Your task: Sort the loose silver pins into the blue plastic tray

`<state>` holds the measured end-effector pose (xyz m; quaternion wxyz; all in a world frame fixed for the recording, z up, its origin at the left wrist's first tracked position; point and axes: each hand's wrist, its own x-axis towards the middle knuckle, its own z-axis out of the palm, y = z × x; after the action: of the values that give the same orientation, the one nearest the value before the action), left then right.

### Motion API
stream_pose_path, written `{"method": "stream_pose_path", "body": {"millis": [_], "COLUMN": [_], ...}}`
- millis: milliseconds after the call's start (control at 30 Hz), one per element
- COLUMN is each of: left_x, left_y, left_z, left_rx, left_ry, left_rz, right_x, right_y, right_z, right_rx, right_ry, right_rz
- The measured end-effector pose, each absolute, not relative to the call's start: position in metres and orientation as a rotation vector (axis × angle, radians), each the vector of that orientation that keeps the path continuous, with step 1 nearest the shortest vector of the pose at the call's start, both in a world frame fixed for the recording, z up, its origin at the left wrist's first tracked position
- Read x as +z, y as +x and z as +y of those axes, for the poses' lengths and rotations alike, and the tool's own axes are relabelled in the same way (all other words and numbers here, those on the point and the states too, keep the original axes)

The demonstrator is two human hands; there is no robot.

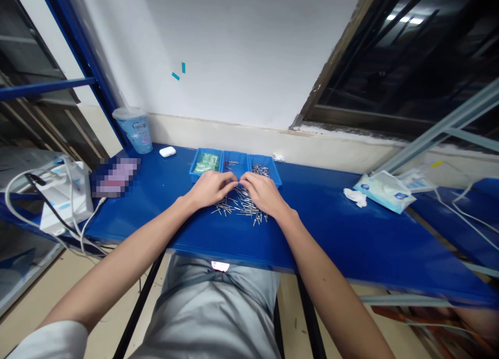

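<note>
My left hand (213,186) and my right hand (262,190) meet at the fingertips in front of three small blue bins. Both are closed in a pinch; whatever lies between the fingers is too small to make out. Beneath them spreads a loose pile of thin silvery metal pins (246,205) on the blue table. The left bin (192,171) holds small green and clear pieces (207,162). A few metal pins (231,163) lie in the middle bin (236,172), and the right bin (277,178) contains many more (260,170).
A lidded blue cup (134,130) and a white earphone case (167,152) stand at the back left. Further left is a white box with cables (68,197). A tissue pack (385,191) and crumpled tissue (355,196) lie right, on the blue table (331,234) against the wall.
</note>
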<state>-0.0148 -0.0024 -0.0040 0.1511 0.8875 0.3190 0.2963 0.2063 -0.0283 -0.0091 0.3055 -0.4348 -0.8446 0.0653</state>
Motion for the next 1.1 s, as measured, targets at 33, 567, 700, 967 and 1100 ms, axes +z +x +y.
{"method": "stream_pose_path", "body": {"millis": [33, 567, 700, 967, 1100], "left_x": [-0.0042, -0.0039, -0.0038, -0.0024, -0.002], "left_y": [-0.015, -0.0147, -0.0147, -0.0151, -0.0152], "left_z": [-0.0024, -0.0016, -0.0019, -0.0025, -0.0027], "left_rx": [0.851, 0.858, 0.85, 0.84, 0.835], "left_ry": [2.551, 2.559, 2.57, 2.569, 2.571], "left_rz": [0.916, 0.915, 0.911, 0.912, 0.92], "right_x": [-0.0092, -0.0064, -0.0081, -0.0076, -0.0073], "right_y": [0.2064, 0.2052, 0.2058, 0.2056, 0.2056], "right_z": [-0.0282, -0.031, -0.0293, -0.0302, -0.0305], "right_rx": [0.173, 0.212, 0.193, 0.192, 0.191], "right_ry": [-1.152, -1.189, -1.198, -1.194, -1.201], "right_rz": [-2.24, -2.226, -2.229, -2.222, -2.231]}}
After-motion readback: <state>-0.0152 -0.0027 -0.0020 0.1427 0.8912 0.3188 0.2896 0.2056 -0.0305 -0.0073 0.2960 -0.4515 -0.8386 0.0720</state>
